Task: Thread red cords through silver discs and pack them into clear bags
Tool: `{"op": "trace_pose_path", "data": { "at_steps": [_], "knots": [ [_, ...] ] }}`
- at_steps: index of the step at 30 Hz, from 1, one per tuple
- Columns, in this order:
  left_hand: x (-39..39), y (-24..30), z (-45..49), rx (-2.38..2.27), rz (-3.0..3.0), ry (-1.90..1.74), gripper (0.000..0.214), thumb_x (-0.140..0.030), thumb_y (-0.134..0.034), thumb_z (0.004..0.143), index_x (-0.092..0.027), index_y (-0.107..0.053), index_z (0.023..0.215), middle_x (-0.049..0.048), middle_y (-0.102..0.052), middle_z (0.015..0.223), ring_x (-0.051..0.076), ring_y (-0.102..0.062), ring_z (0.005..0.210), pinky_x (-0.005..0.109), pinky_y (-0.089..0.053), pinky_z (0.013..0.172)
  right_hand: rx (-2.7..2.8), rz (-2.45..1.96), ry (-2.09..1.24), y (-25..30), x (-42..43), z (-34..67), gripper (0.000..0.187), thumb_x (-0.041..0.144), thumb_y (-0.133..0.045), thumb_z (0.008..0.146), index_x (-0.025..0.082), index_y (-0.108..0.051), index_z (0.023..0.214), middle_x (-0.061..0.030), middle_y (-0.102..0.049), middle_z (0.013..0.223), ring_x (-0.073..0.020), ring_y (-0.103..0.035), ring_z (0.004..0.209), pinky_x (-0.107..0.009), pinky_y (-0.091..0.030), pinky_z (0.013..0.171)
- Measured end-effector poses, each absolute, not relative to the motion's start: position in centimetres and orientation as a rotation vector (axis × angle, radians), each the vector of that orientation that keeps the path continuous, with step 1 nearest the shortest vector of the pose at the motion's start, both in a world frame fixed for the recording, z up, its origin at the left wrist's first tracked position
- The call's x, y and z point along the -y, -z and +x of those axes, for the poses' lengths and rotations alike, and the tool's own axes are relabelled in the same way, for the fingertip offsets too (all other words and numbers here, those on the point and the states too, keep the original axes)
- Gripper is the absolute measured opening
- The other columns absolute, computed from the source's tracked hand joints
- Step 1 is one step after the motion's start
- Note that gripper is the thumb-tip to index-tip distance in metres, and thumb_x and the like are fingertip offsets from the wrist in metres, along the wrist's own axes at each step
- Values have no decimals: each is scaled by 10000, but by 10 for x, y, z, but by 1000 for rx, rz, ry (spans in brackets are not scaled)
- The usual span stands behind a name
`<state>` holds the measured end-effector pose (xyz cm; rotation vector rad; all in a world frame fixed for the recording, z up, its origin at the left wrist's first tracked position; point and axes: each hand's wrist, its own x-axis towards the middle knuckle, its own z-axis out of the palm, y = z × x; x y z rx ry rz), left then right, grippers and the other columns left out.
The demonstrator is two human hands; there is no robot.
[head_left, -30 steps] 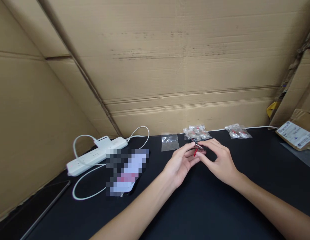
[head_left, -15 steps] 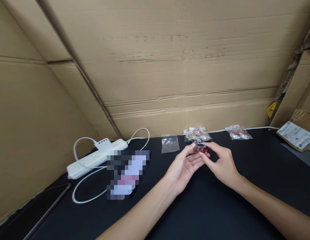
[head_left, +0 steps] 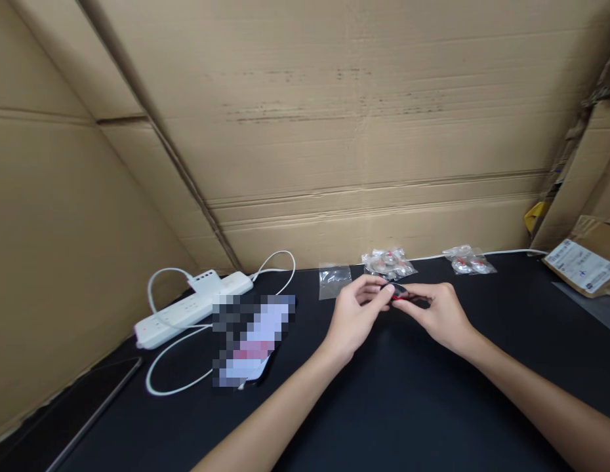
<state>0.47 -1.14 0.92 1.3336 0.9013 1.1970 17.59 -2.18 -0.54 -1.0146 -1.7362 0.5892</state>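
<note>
A small, dark, shiny rounded piece with a red part is pinched between my two hands above the black table. My left hand has its thumb on the near left side of the piece, with the fingers curled behind it. On the other side, my right hand grips the right edge between thumb and forefinger. The fingers cover much of the piece, so its exact kind does not show. Just beyond the hands lies a clear plastic bag with silvery and red pieces inside.
A flat clear bag lies left of the hands. Another bag of silvery pieces sits at the back right. On the left are a white power strip, a looping white cable and a blurred-out phone. Cardboard walls enclose the table.
My left hand has turned from palm-up with extended fingers to a closed pinch, its thumb now on the piece. My right hand still holds the right edge, its fingers slightly shifted.
</note>
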Motion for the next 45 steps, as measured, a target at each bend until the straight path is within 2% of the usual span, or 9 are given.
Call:
{"op": "trace_pose_path", "data": {
  "at_steps": [4,8,13,19,22,26,30,36,45],
  "knots": [
    [9,-9,4,-833,1507,-1225,162,-287,-734,769,-150,-709,852,79,-710,819,196,-673,733,308,-564,668,1550,-983,-1012,6,19,174,259,327,-774,730,184,-770,945,-63,-753,807,-227,-705,706,-376,-587,699],
    [6,-9,3,-822,1434,-1233,152,-284,-736,767,-151,-724,838,75,-723,838,176,-662,676,311,-565,653,1391,-948,-1228,3,17,177,311,338,-815,690,133,-762,918,-74,-732,715,-166,-666,597,-329,-573,652],
    [5,-9,1,-810,1290,-1232,180,-272,-772,733,-133,-726,838,83,-727,854,162,-660,671,309,-552,696,1192,-868,-1386,3,18,178,334,329,-816,709,109,-752,952,-111,-736,795,-172,-685,706,-333,-573,736],
    [1,-5,-1,-846,1352,-1224,173,-269,-758,746,-135,-698,838,69,-707,810,156,-656,643,298,-538,672,1120,-897,-1420,5,18,177,320,316,-818,707,108,-758,942,-108,-725,804,-170,-678,724,-346,-566,771],
    [0,-5,-3,-833,1478,-1157,239,-276,-746,752,-143,-691,942,81,-701,839,179,-659,675,324,-542,669,1121,-900,-1422,5,18,178,309,310,-817,706,105,-758,928,-105,-723,793,-168,-673,719,-340,-562,757],
    [3,-13,-7,-798,1716,-1112,478,-213,-775,701,-228,-661,1165,92,-700,1069,247,-653,957,405,-497,884,1168,-879,-1463,2,18,182,283,302,-806,719,104,-756,915,-94,-719,773,-155,-659,690,-331,-556,736],
    [5,-23,-13,-787,1976,-1085,448,-226,-756,725,-294,-679,1160,69,-674,1199,286,-581,1148,469,-361,1051,1201,-894,-1505,1,18,185,279,296,-811,713,107,-755,909,-76,-712,725,-138,-647,648,-301,-545,690],
    [2,-23,-20,-798,2197,-981,466,-303,-762,740,-282,-664,1196,87,-676,1198,278,-608,1101,415,-395,1013,1241,-938,-1538,2,16,187,290,302,-825,693,97,-754,886,-78,-715,689,-136,-654,627,-277,-542,653],
    [2,-14,-19,-778,2098,-955,443,-285,-776,712,-257,-690,1146,99,-683,1123,289,-598,1052,430,-377,1024,1288,-956,-1533,6,17,187,288,314,-823,691,109,-762,884,-73,-719,687,-138,-651,607,-286,-547,631]
  ]
}}
